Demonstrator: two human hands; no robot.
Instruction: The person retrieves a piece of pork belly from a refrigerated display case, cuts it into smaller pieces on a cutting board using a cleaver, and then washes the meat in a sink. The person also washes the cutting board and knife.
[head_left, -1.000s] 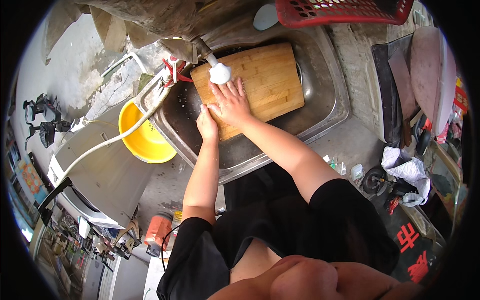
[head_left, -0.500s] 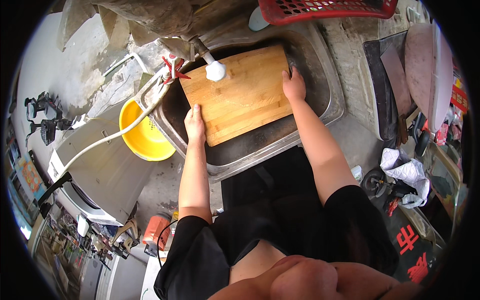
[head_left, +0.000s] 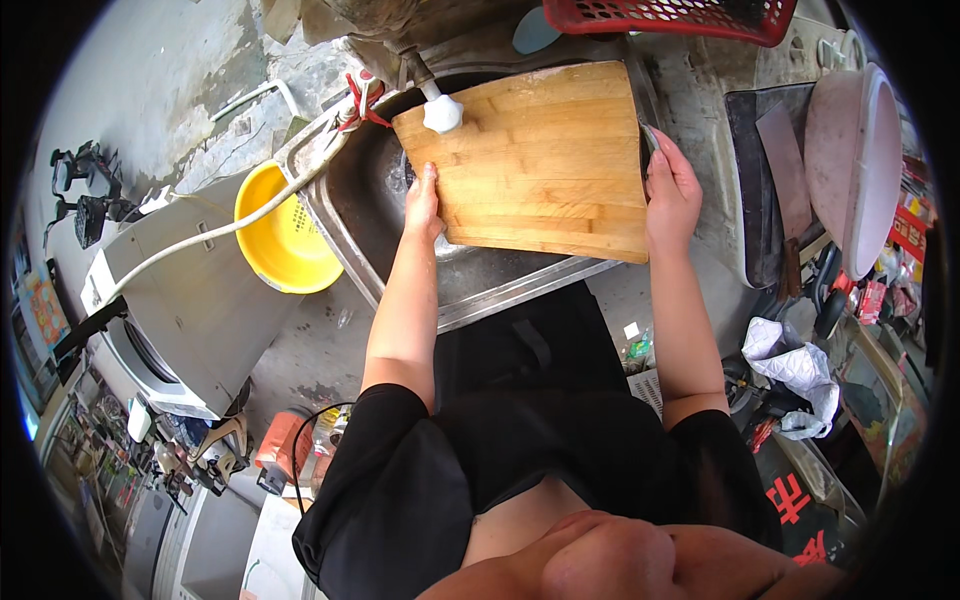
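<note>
A wooden cutting board (head_left: 540, 165) is held tilted over the metal sink (head_left: 480, 300), covering much of its basin. My left hand (head_left: 425, 205) grips its left edge, thumb lying on the top face. At the right edge my right hand (head_left: 672, 190) is closed round the board, with its fingers partly hidden. The white tap head (head_left: 442, 114) hangs above the upper left part of the board. In the sink, wet metal shows left of the board.
A yellow basin (head_left: 290, 240) stands left of the sink, crossed by a pale hose (head_left: 190, 238). Beyond the sink is a red plastic basket (head_left: 670, 15). On the right a pink basin (head_left: 850, 170) leans beside a dark tray-like thing (head_left: 745, 190). A white washing machine (head_left: 190, 300) is at left.
Both hands have moved to the right with the cutting board, which now reaches past the sink's right side. The board looks nearer and more level. My head view has shifted slightly.
</note>
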